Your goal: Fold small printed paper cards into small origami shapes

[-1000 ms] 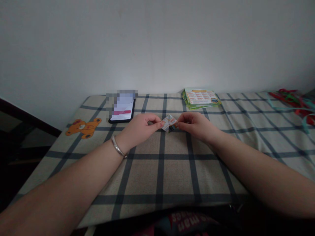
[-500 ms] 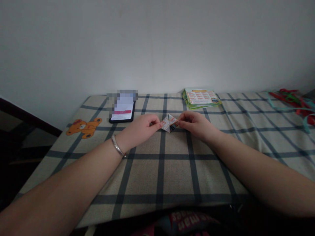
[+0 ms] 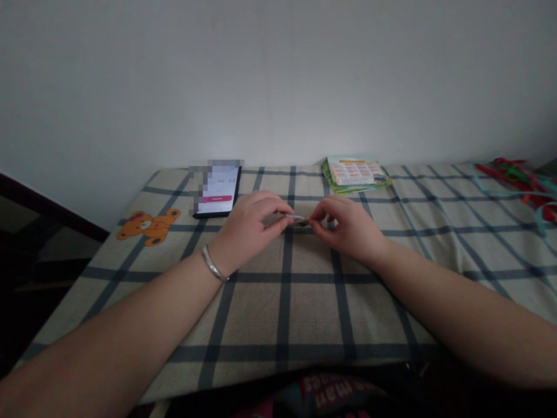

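A: Where is the paper piece [image 3: 298,218] positioned?
B: Between both hands, over the checked woven tablecloth [image 3: 311,310]. It is presented nearly edge-on, as a thin, flat sliver.
A: How is it gripped?
B: One end is pinched by the left hand's [image 3: 246,229] thumb and fingers; the opposite end is pinched by the right hand [image 3: 350,229].

Here are both bare arms, reaching forward! The left forearm [image 3: 126,325] runs up to the silver bracelet [image 3: 214,267] ringing its wrist, and just beyond that bracelet the left hand [image 3: 250,226] angles inward, thumb and forefinger pinched at the tips. Well to the bracelet's right, the right hand [image 3: 350,229] points back toward it, thumb and forefinger curled into a pinch, the right forearm [image 3: 461,302] slanting away.
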Action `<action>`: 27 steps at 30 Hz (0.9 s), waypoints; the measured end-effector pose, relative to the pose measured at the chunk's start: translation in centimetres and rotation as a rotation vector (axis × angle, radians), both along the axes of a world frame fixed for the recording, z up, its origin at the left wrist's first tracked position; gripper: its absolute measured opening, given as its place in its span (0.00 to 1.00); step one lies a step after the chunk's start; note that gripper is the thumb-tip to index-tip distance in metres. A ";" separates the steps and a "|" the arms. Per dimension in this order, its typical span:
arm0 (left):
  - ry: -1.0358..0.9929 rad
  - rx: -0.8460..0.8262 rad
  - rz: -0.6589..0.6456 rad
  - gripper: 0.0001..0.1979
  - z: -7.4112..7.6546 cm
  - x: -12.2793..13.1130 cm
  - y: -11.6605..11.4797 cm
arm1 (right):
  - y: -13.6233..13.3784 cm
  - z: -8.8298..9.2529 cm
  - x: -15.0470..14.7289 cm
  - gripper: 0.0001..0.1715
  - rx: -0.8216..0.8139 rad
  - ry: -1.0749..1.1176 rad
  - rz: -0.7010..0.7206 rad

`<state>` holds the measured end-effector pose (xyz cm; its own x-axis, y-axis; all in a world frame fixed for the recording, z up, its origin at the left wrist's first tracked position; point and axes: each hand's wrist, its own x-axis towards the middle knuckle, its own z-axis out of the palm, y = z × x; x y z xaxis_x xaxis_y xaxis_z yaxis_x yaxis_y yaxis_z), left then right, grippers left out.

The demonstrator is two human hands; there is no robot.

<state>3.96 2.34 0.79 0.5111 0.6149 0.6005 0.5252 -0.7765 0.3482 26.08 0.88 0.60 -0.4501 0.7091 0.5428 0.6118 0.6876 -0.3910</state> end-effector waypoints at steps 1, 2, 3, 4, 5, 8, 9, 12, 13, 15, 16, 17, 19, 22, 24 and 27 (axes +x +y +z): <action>0.013 0.008 0.002 0.04 0.1 0.0 0.0 | 0.0 0.0 0.0 0.03 0.030 -0.006 0.005; 0.020 0.009 0.004 0.04 0.1 0.0 0.0 | 0.0 0.0 0.0 0.03 0.047 -0.008 0.008; 0.019 0.006 0.006 0.04 0.2 0.1 0.0 | 0.0 0.0 0.0 0.03 0.057 -0.009 0.012; 0.010 0.001 0.006 0.04 0.2 0.1 0.0 | 0.0 -0.1 0.0 0.03 0.060 -0.012 0.015; -0.005 -0.004 0.008 0.04 0.2 0.1 0.0 | 0.1 -0.1 0.0 0.03 0.056 -0.016 0.016; -0.039 -0.010 0.020 0.04 0.3 0.0 0.1 | 0.3 -0.4 0.2 0.05 0.038 -0.010 0.012; -0.038 -0.007 0.021 0.04 0.2 0.0 0.1 | 0.4 -0.5 0.2 0.05 0.037 0.002 0.016; -0.012 0.028 0.011 0.04 0.1 -0.2 0.3 | 0.6 -0.6 0.3 0.03 0.052 0.039 0.041; 0.004 0.053 0.010 0.04 0.1 -0.3 0.4 | 0.7 -0.5 0.3 0.03 0.059 0.045 0.050; 0.068 0.124 0.015 0.05 0.0 -0.5 0.5 | 0.6 -0.4 0.3 0.04 0.072 0.041 0.068; 0.116 0.166 0.021 0.05 0.0 -0.6 0.5 | 0.6 -0.3 0.3 0.04 0.077 0.027 0.078; 0.170 0.209 0.026 0.05 0.0 -0.6 0.5 | 0.5 -0.2 0.3 0.04 0.080 0.005 0.094; 0.261 0.271 0.031 0.04 0.1 -0.7 0.4 | 0.3 0.0 0.2 0.03 0.084 -0.049 0.134; 0.299 0.284 0.036 0.04 0.3 -0.7 0.3 | 0.2 0.1 0.2 0.03 0.074 -0.089 0.176; 0.292 0.248 0.048 0.04 0.3 -0.6 0.2 | 0.3 0.0 0.3 0.06 0.044 -0.095 0.173; 0.280 0.186 0.069 0.04 0.2 -0.6 0.4 | 0.6 -0.4 0.5 0.09 -0.017 -0.115 0.124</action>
<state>3.31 2.69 0.97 0.6334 0.5465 0.5479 0.6336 -0.7727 0.0384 26.54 1.51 0.17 -0.5931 0.6528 0.4713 0.5640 0.7546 -0.3354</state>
